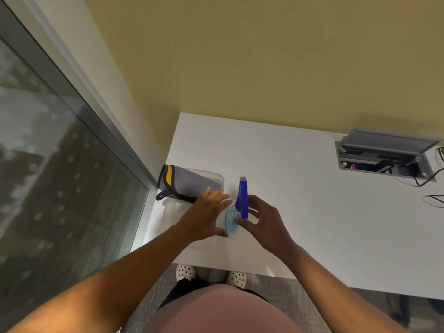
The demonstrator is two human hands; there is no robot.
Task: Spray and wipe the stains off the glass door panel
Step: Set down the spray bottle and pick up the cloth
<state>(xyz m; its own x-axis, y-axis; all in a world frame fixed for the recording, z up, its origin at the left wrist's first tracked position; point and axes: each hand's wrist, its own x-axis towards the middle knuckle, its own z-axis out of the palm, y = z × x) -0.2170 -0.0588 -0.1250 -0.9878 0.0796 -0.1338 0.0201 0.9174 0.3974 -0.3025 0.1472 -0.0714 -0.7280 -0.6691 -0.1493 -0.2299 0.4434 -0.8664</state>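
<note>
From the head camera, a clear plastic spray bottle with a blue trigger head (241,205) stands on the white desk (300,200), between both hands. The left hand (208,216) and right hand (263,221) are spread, fingers loose, grasping nothing. A rolled grey microfibre cloth (187,185) lies just beside. The spotted glass door panel (55,183) is left. The bottle looks light, smooth, perhaps slippery; best gripped at the neck under the trigger

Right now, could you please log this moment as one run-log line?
phase: reaching | left hand: open beside spray bottle | right hand: open beside it | cloth: in tub, untouched | glass door panel: spotted
</note>
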